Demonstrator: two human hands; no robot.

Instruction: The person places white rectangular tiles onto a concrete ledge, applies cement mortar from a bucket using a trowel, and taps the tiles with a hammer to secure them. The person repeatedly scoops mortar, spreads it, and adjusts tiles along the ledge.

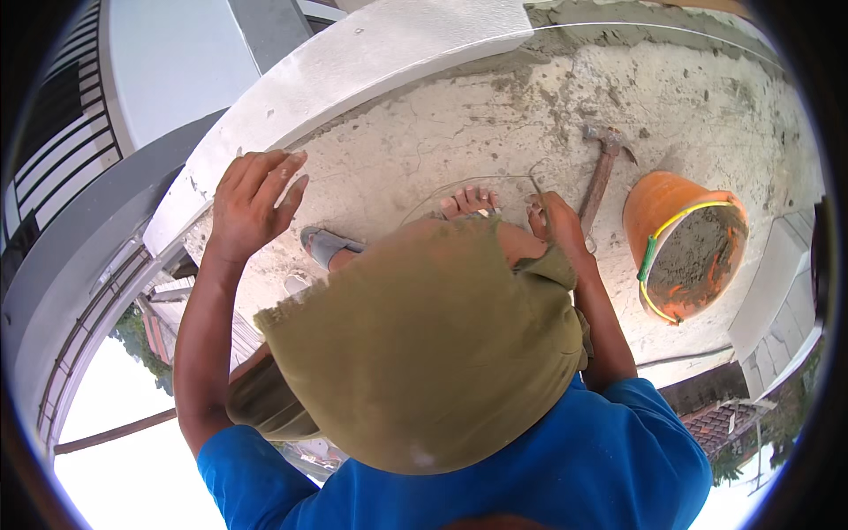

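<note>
My left hand (250, 201) is raised at the inner edge of the white blocks (371, 57), its fingers loosely curved and the thumb apart, with nothing in it. Beside my knee, my right hand (560, 228) is closed around a thin bent wire (537, 184). A long strand of it arcs left over my bare foot, and a small loop shows by the wrist. A claw hammer (601, 177) with a rusty, worn handle lies on the concrete just beyond that hand. Farther right, an orange bucket (643, 212) holds grey mortar (698, 252).
The rough concrete floor (424, 132) has crumbs of mortar on it. A taut white string (618, 24) runs along the blocks and a wet mortar bed (609, 37) at the far side. Railings and a drop lie to the left. Light tiles (782, 309) stand at the right.
</note>
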